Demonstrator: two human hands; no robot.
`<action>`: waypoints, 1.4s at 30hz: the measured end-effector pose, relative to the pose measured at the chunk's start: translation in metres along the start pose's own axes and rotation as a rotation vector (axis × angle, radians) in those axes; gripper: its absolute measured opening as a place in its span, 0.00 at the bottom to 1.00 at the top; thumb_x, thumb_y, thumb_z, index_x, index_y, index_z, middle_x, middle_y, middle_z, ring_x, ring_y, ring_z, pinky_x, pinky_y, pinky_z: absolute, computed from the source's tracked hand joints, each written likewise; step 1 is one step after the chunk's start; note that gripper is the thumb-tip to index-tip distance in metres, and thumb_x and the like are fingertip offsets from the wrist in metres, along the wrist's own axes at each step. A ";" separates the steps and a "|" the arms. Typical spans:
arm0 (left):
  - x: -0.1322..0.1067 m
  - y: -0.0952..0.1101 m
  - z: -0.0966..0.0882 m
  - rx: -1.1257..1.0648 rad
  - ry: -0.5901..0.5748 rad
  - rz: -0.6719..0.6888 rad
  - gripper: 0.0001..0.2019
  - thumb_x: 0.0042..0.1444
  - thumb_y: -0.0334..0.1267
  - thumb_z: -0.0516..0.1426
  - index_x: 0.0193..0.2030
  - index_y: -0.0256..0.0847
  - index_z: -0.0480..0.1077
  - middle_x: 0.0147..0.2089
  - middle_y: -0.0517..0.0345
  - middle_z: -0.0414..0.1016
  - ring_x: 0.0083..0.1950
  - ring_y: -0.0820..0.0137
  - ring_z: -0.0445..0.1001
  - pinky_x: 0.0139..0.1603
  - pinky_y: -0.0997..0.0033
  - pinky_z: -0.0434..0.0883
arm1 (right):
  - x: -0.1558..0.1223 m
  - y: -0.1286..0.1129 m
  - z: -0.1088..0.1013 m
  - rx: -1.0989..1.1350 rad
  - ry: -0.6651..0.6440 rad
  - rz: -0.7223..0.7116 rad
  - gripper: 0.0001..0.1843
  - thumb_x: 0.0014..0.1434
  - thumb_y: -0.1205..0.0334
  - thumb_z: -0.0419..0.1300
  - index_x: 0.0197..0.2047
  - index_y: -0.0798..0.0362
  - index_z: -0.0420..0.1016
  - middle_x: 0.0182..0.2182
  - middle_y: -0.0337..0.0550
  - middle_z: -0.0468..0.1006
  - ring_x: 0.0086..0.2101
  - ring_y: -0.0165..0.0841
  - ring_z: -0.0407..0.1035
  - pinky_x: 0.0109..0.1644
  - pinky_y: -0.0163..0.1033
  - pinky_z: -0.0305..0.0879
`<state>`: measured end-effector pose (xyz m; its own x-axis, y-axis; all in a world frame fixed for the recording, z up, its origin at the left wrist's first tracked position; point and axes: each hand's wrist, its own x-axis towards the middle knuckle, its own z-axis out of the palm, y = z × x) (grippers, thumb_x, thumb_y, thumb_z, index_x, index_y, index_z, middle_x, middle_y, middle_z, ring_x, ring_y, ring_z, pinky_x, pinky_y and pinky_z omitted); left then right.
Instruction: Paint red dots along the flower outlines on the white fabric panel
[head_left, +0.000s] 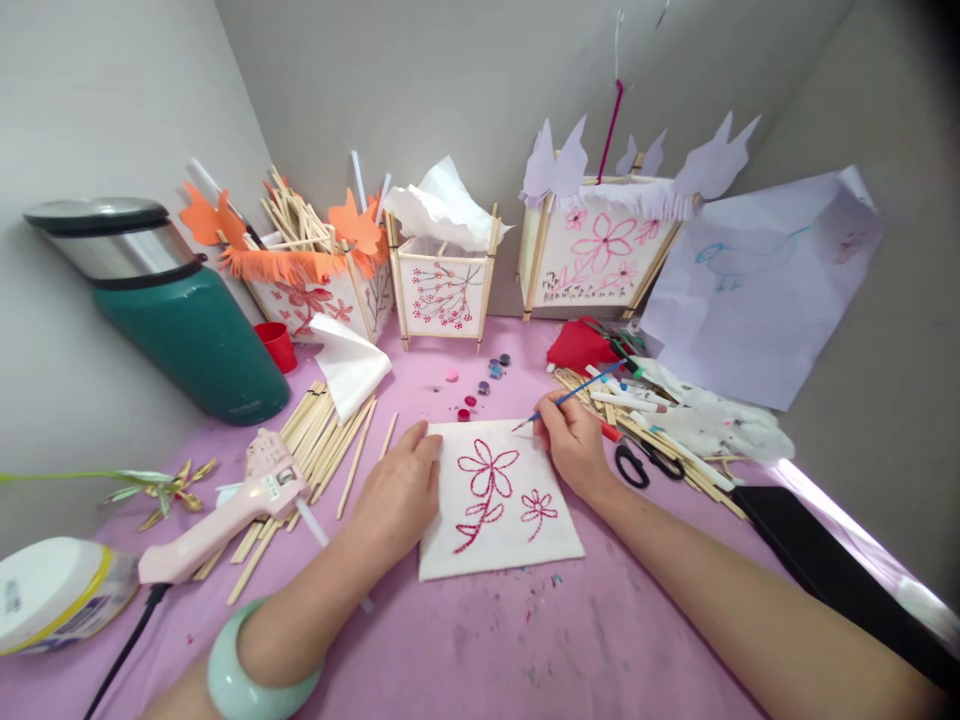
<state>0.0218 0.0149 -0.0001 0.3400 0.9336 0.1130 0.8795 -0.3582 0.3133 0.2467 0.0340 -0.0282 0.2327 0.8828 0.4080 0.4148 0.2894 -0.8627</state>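
The left hand (397, 492) grips the card (501, 505) at its left edge; the right hand (576, 442) pinches the brush (592, 382). Both look light; the card, probably stiffish, suits edge holds.

Blue paintbrush (596, 380) in right fingers (553, 412)

Plain grey walls (450, 90) fill the upper frame, meeting in corners at upper left and upper right. A paint-specked lilac-pink tabletop (600, 650) spans the lower frame; a bright strip of light (836, 520) slants across the lower right.
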 end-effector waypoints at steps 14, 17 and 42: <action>0.000 0.001 -0.001 0.034 -0.017 -0.019 0.16 0.59 0.30 0.45 0.51 0.37 0.67 0.64 0.44 0.59 0.59 0.57 0.67 0.55 0.56 0.67 | -0.002 -0.001 0.000 -0.038 -0.021 -0.019 0.11 0.61 0.55 0.51 0.30 0.51 0.65 0.21 0.35 0.70 0.22 0.29 0.63 0.29 0.35 0.59; 0.000 0.001 -0.001 0.032 -0.025 -0.025 0.17 0.59 0.30 0.45 0.53 0.37 0.66 0.65 0.44 0.58 0.58 0.57 0.67 0.55 0.56 0.67 | -0.002 -0.002 0.000 -0.045 -0.025 -0.013 0.11 0.61 0.55 0.51 0.30 0.51 0.65 0.21 0.35 0.70 0.22 0.29 0.63 0.29 0.34 0.59; 0.000 -0.001 0.000 0.013 -0.021 -0.014 0.19 0.59 0.27 0.43 0.53 0.35 0.66 0.65 0.43 0.58 0.59 0.56 0.66 0.57 0.54 0.66 | -0.002 -0.003 0.000 -0.056 -0.039 -0.048 0.12 0.62 0.55 0.51 0.29 0.50 0.64 0.20 0.34 0.66 0.21 0.29 0.60 0.27 0.35 0.56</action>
<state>0.0211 0.0147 -0.0007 0.3344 0.9382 0.0892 0.8883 -0.3454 0.3027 0.2454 0.0313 -0.0267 0.1773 0.8823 0.4361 0.4734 0.3120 -0.8237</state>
